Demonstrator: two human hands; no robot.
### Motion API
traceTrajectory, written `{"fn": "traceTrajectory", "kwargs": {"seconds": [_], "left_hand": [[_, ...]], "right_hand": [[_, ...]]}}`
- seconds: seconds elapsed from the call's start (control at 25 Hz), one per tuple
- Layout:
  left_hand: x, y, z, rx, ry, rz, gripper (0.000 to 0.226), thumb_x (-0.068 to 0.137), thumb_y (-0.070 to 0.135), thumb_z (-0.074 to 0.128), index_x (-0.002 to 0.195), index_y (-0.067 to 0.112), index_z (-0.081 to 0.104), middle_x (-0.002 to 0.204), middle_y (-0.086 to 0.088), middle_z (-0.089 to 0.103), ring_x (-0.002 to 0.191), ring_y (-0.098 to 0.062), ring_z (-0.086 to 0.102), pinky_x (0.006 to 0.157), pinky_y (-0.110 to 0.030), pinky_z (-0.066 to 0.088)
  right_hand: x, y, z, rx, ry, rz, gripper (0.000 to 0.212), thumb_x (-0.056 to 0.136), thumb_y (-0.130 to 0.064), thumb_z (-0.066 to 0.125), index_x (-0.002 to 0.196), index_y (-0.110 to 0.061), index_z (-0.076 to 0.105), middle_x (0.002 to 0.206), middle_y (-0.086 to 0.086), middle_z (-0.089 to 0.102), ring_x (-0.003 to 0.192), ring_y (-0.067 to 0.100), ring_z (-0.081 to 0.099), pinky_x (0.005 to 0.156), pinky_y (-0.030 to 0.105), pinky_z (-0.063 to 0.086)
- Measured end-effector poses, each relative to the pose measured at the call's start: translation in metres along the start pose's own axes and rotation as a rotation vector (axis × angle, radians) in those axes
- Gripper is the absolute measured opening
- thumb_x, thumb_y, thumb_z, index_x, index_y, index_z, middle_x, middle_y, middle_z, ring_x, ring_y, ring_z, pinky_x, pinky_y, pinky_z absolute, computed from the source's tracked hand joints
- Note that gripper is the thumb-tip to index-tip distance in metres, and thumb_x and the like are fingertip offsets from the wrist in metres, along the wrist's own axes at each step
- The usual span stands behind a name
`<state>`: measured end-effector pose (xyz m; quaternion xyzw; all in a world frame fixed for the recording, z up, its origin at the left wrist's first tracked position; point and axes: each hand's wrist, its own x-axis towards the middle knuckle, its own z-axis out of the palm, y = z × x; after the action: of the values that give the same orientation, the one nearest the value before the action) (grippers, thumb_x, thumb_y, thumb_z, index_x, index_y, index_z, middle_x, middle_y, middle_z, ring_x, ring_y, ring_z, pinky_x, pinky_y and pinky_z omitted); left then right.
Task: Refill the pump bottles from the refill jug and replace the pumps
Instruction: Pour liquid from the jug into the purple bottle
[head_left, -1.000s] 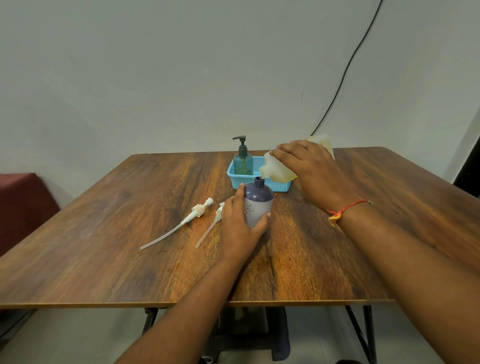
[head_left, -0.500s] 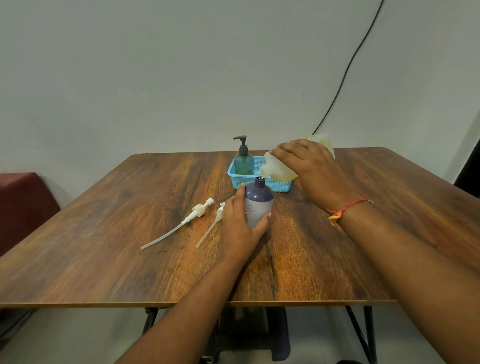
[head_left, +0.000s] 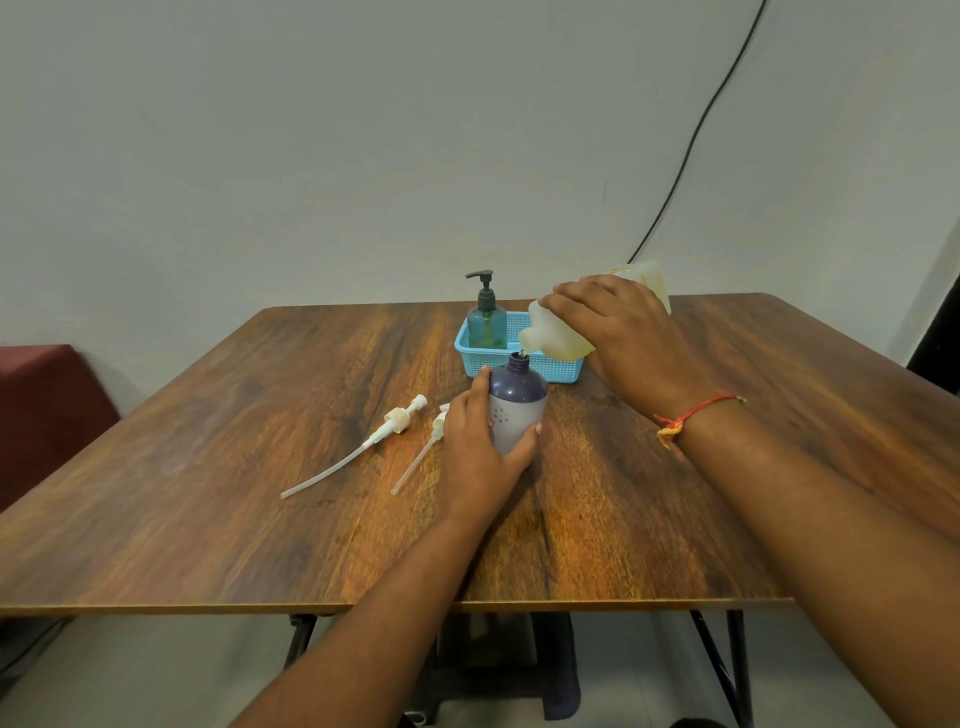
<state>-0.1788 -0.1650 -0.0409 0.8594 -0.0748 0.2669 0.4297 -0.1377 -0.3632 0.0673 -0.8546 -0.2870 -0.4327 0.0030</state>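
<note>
A purple and white pump bottle (head_left: 517, 405) stands upright on the wooden table (head_left: 208, 467) with its neck uncovered. My left hand (head_left: 480, 452) is wrapped around its lower body. My right hand (head_left: 621, 338) grips the pale yellowish refill jug (head_left: 550, 332), tilted with its spout right over the bottle's neck. Two white pumps with long tubes lie on the table to the left: one (head_left: 395, 421) further left, the other (head_left: 423, 457) partly hidden by my left hand.
A light blue basket (head_left: 519, 366) sits behind the bottle, holding a teal pump bottle (head_left: 487, 322) with its dark pump on. A black cable (head_left: 691, 140) runs down the wall. A dark red seat (head_left: 47, 410) stands at the left.
</note>
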Motion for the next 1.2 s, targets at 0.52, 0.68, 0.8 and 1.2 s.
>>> {"fn": "traceTrajectory", "kwargs": {"seconds": [0.52, 0.68, 0.8, 1.2], "left_hand": [[-0.0005, 0.0011, -0.0013, 0.006, -0.006, -0.016, 0.091, 0.087, 0.048, 0.075, 0.160, 0.027, 0.024, 0.155, 0.000, 0.041, 0.139, -0.014, 0.040, 0.109, -0.032, 0.043], [-0.0002, 0.0017, -0.0017, -0.006, -0.010, -0.013, 0.091, 0.087, 0.046, 0.075, 0.160, 0.027, 0.025, 0.154, 0.001, 0.042, 0.138, -0.014, 0.041, 0.108, -0.031, 0.043], [-0.0001, 0.0022, -0.0018, -0.012, -0.012, -0.017, 0.091, 0.087, 0.046, 0.075, 0.160, 0.026, 0.025, 0.154, 0.001, 0.041, 0.138, -0.014, 0.040, 0.107, -0.030, 0.042], [-0.0001, 0.0016, -0.0017, -0.006, -0.007, -0.023, 0.090, 0.087, 0.047, 0.075, 0.159, 0.027, 0.025, 0.153, 0.000, 0.042, 0.138, -0.015, 0.041, 0.109, -0.035, 0.045]], "right_hand": [[0.0027, -0.0027, -0.0044, -0.011, -0.014, -0.005, 0.065, 0.083, 0.005, 0.072, 0.142, -0.016, 0.054, 0.143, 0.009, 0.057, 0.129, 0.036, 0.051, 0.105, 0.053, 0.041], [0.0030, -0.0034, -0.0070, -0.007, -0.007, -0.010, 0.061, 0.086, 0.003, 0.070, 0.142, -0.015, 0.056, 0.143, 0.010, 0.058, 0.129, 0.037, 0.051, 0.104, 0.053, 0.041], [0.0037, -0.0024, -0.0075, -0.013, -0.006, -0.017, 0.060, 0.086, 0.003, 0.069, 0.142, -0.015, 0.056, 0.143, 0.009, 0.058, 0.129, 0.036, 0.051, 0.104, 0.052, 0.041], [0.0063, -0.0037, -0.0100, -0.029, -0.009, -0.028, 0.054, 0.088, -0.001, 0.065, 0.140, -0.015, 0.057, 0.142, 0.010, 0.059, 0.128, 0.037, 0.052, 0.103, 0.052, 0.041]]}}
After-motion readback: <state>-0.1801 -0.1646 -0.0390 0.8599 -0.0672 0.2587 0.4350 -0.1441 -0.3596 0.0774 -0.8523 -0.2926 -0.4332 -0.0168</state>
